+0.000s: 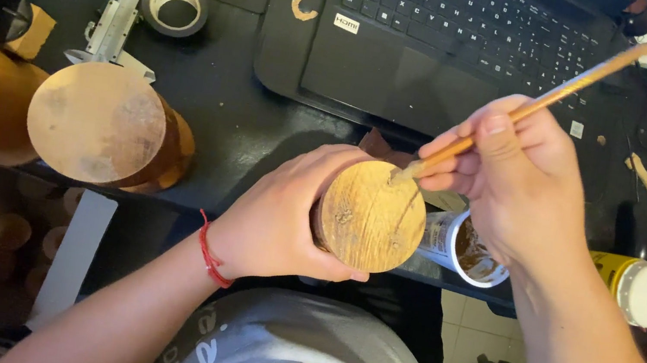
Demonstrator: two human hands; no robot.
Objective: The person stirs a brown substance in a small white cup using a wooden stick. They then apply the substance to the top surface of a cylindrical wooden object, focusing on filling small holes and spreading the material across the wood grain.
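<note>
Dark desk (244,133), head view: laptop (453,37) at far edge, tape roll (175,6) and caliper (128,0) far left. Left hand (282,218) wraps wooden cylinder (371,216) at near edge, round end up. Right hand (516,179) pinches paintbrush (549,92), bristles touching cylinder's top rim. Open cup of brown stain (474,250) just right of cylinder. Two more wooden cylinders (101,122) stand at left edge.

A black laptop (453,37), tape roll (175,6), metal caliper (128,0) and yellow jar (637,286) lie around.

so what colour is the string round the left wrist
Red: a thin red cord around the wrist of the left hand, shown in the head view, the only one.
</note>
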